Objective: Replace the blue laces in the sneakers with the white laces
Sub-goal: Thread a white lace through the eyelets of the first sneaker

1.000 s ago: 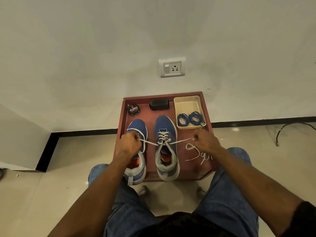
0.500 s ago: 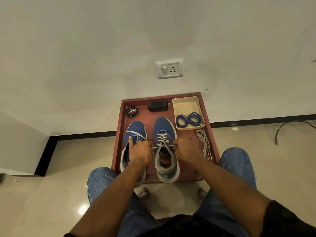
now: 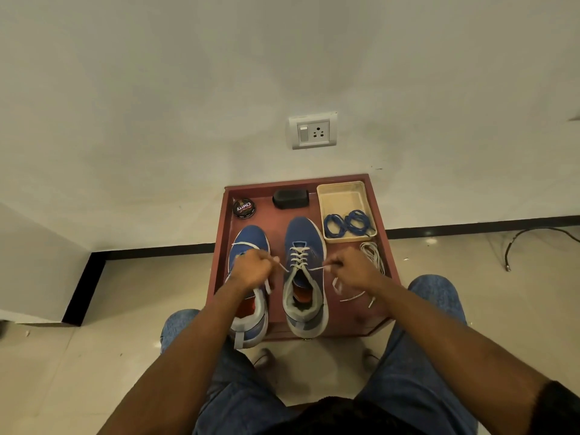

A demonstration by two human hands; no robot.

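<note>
Both hands have drawn apart since half a second ago: left hand (image 3: 251, 269) and right hand (image 3: 353, 267) each pinch one end of the white lace (image 3: 299, 257) threaded through the right sneaker (image 3: 303, 277) on the red tray (image 3: 381, 246).

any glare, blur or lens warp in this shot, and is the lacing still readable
Head view: wide-angle warp bows the black skirting line and stretches the forearms. Small glare spots sit on the glossy floor tiles. Light is soft and dim, with faint shadows. Both the left hand and right hand look slightly soft, but the white lace crossings on the right sneaker read clearly.
</note>
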